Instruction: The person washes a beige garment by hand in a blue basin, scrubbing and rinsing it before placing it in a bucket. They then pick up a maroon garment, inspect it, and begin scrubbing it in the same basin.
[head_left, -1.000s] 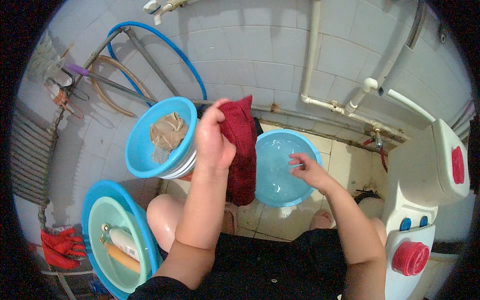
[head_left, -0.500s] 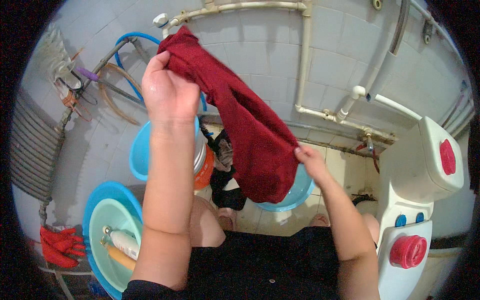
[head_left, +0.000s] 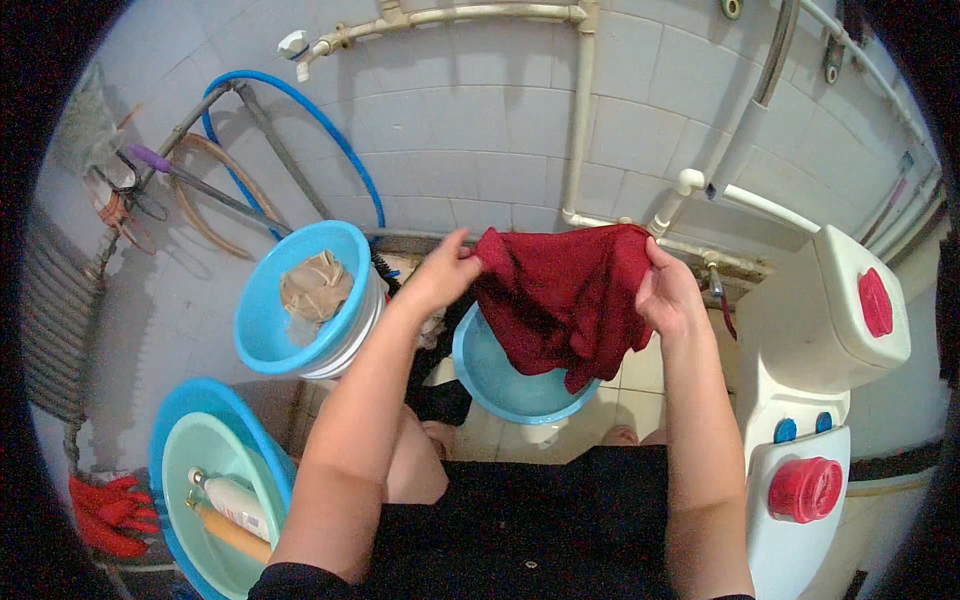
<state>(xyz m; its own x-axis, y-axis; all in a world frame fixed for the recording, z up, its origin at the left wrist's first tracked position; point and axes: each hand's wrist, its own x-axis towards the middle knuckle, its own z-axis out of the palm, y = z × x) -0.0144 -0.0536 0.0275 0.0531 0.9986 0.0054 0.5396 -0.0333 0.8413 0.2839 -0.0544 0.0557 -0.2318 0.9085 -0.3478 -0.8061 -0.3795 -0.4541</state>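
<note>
A dark red cloth garment (head_left: 560, 295) hangs stretched between my two hands, its lower folds over a light blue basin of water (head_left: 480, 370) on the floor. On its left corner my left hand (head_left: 447, 272) is pinched closed. My right hand (head_left: 668, 295) grips the upper right edge, thumb toward the cloth, palm turned partly up. The garment's exact kind cannot be made out. To the left, a blue basin (head_left: 258, 340) holding a beige wet cloth (head_left: 317, 287) sits on top of a white bucket (head_left: 350, 345).
At lower left, a green basin (head_left: 185, 440) with a bottle and a tan roller-like stick nests in a larger blue one. Red gloves (head_left: 112, 515) hang beside it. A white toilet (head_left: 790, 400) with red lids stands right. Dark clothes lie behind my left forearm; pipes line the wall.
The garment has come down from the upper left and now spans level between my hands. My left hand has lowered toward the middle; my right hand has risen slightly and moved right.
</note>
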